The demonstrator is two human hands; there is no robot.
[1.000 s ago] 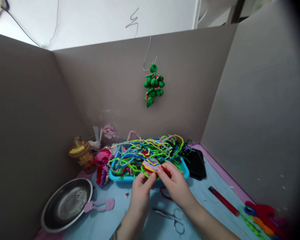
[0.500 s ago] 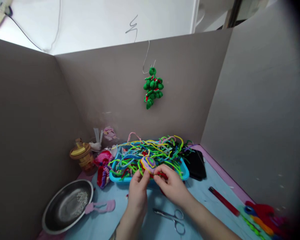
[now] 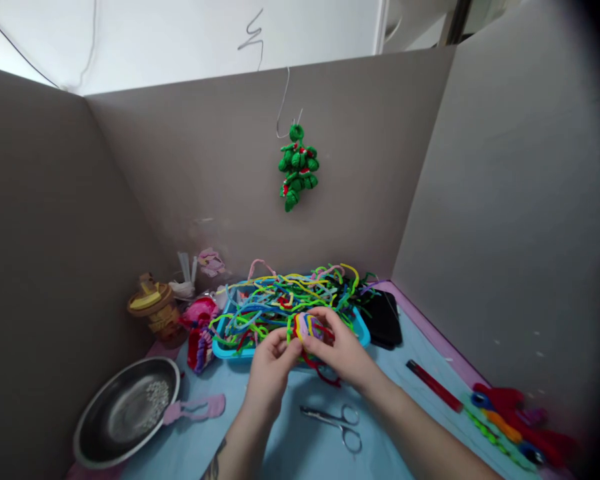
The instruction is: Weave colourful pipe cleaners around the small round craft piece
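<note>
Between both hands is a small rounded piece of striped pipe cleaners [image 3: 304, 325], with lilac, yellow, blue, red and green bands. My left hand [image 3: 271, 365] pinches its left and lower edge. Around its right side curl the fingers and thumb of my right hand [image 3: 344, 350]. A red pipe-cleaner end [image 3: 331, 381] dangles below the right hand. Just behind the hands, a blue tray [image 3: 233, 354] is heaped with loose pipe cleaners in many colours. Scissors [image 3: 325, 417] lie on the blue table cover below the hands.
At left stand a metal bowl [image 3: 113, 440] with small white beads, a pink strap-like piece [image 3: 200, 407] and a brown pot [image 3: 163, 320]. At right lie a black case [image 3: 384, 320], a red cutter-like tool [image 3: 435, 387] and colourful pieces [image 3: 510, 417]. A green ornament [image 3: 299, 163] hangs on the grey partition [image 3: 205, 153].
The striped piece has been turned, so its bands now show from the side. My right hand has closed further around it. The whole view has shifted slightly.
</note>
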